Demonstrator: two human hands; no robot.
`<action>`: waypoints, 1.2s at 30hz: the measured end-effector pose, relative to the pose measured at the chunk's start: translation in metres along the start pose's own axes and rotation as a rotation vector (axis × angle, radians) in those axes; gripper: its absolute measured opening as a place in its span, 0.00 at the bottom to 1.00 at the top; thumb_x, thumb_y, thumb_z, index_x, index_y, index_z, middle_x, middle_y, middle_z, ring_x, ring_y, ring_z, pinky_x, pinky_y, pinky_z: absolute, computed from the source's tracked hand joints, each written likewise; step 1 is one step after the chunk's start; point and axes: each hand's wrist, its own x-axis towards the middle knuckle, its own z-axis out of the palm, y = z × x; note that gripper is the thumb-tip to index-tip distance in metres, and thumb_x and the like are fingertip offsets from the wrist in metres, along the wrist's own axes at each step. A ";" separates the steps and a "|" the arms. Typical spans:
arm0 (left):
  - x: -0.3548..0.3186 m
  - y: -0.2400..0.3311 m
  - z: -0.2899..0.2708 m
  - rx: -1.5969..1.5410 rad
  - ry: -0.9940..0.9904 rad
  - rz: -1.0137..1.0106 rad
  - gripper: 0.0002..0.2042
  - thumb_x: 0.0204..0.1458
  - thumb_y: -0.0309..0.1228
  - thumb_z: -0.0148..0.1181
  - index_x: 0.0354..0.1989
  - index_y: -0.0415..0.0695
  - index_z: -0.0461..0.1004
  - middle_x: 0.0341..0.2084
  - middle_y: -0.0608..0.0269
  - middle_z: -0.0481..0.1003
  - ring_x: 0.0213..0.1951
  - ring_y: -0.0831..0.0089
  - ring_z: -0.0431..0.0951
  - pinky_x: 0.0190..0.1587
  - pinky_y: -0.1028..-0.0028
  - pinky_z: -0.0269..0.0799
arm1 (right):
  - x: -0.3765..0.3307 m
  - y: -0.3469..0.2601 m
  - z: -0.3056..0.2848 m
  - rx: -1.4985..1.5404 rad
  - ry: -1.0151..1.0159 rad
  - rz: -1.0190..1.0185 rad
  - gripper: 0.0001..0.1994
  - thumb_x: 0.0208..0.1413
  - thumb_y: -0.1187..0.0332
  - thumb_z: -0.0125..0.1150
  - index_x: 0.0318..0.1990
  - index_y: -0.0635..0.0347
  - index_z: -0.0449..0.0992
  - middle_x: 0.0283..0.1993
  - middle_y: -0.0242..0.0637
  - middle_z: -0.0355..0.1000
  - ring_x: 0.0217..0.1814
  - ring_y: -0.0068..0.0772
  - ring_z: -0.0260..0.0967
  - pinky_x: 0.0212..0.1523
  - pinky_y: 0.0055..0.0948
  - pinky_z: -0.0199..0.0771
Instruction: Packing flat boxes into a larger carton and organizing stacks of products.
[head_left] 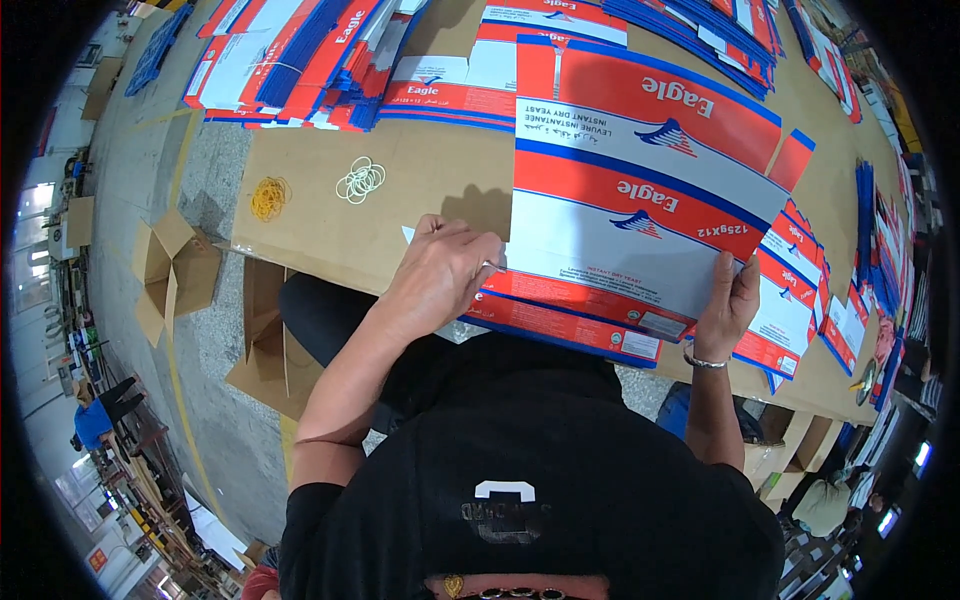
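A flat, unfolded carton blank (640,190), printed red, white and blue, lies on the brown cardboard-covered table (330,215) in front of me. My left hand (445,270) presses its near left edge, fingers curled on the board. My right hand (728,300) grips the near right corner, thumb on top. More blanks of the same kind lie under it at the near edge (570,325).
Stacks of the same flat blanks (300,60) fill the far side of the table, and others (810,290) lie to the right. Yellow rubber bands (268,197) and white rubber bands (360,180) lie at left. Open brown boxes (175,270) stand on the floor.
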 end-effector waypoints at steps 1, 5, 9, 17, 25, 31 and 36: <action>0.000 0.000 -0.001 -0.015 -0.026 -0.005 0.10 0.42 0.20 0.65 0.29 0.46 0.70 0.22 0.63 0.73 0.30 0.65 0.74 0.42 0.66 0.62 | 0.000 0.002 0.000 -0.001 0.000 0.000 0.14 0.65 0.59 0.51 0.47 0.61 0.70 0.39 0.38 0.75 0.39 0.19 0.67 0.41 0.22 0.66; 0.002 0.004 -0.003 -0.073 -0.079 0.028 0.09 0.43 0.20 0.65 0.28 0.45 0.70 0.21 0.62 0.73 0.30 0.64 0.75 0.44 0.65 0.63 | 0.001 0.003 0.002 0.016 0.007 0.010 0.13 0.65 0.61 0.52 0.47 0.62 0.70 0.36 0.34 0.73 0.37 0.17 0.65 0.38 0.22 0.65; 0.006 0.010 -0.005 -0.005 -0.184 -0.023 0.07 0.45 0.21 0.63 0.28 0.45 0.70 0.21 0.61 0.73 0.30 0.64 0.76 0.45 0.63 0.63 | 0.003 -0.002 0.008 0.086 0.045 -0.009 0.13 0.65 0.61 0.53 0.45 0.62 0.71 0.35 0.34 0.74 0.37 0.17 0.65 0.38 0.22 0.65; 0.016 0.012 -0.003 0.078 -0.152 -0.033 0.08 0.45 0.21 0.63 0.30 0.44 0.70 0.22 0.60 0.74 0.34 0.62 0.75 0.46 0.62 0.62 | 0.010 0.003 0.018 0.089 0.010 0.019 0.14 0.64 0.58 0.52 0.42 0.61 0.71 0.36 0.35 0.74 0.36 0.18 0.65 0.38 0.22 0.65; 0.014 -0.008 0.018 0.094 -0.140 0.182 0.09 0.47 0.23 0.55 0.38 0.40 0.72 0.28 0.57 0.74 0.37 0.60 0.74 0.43 0.59 0.62 | 0.018 0.027 0.029 -0.459 0.072 -0.218 0.24 0.55 0.64 0.59 0.56 0.66 0.64 0.51 0.50 0.67 0.52 0.49 0.65 0.54 0.39 0.64; 0.016 -0.019 0.052 -0.123 0.148 0.165 0.08 0.51 0.28 0.61 0.28 0.42 0.67 0.20 0.57 0.71 0.28 0.58 0.74 0.35 0.65 0.65 | -0.045 -0.008 0.087 -0.205 -0.618 -0.509 0.19 0.49 0.73 0.61 0.51 0.60 0.74 0.44 0.43 0.70 0.47 0.44 0.67 0.49 0.41 0.68; 0.023 -0.025 0.068 -0.186 0.452 0.117 0.08 0.50 0.25 0.60 0.25 0.42 0.66 0.16 0.57 0.68 0.20 0.56 0.69 0.28 0.63 0.63 | -0.051 -0.005 0.116 -0.049 -0.708 -0.605 0.16 0.48 0.72 0.63 0.47 0.59 0.77 0.42 0.41 0.70 0.42 0.41 0.66 0.43 0.38 0.68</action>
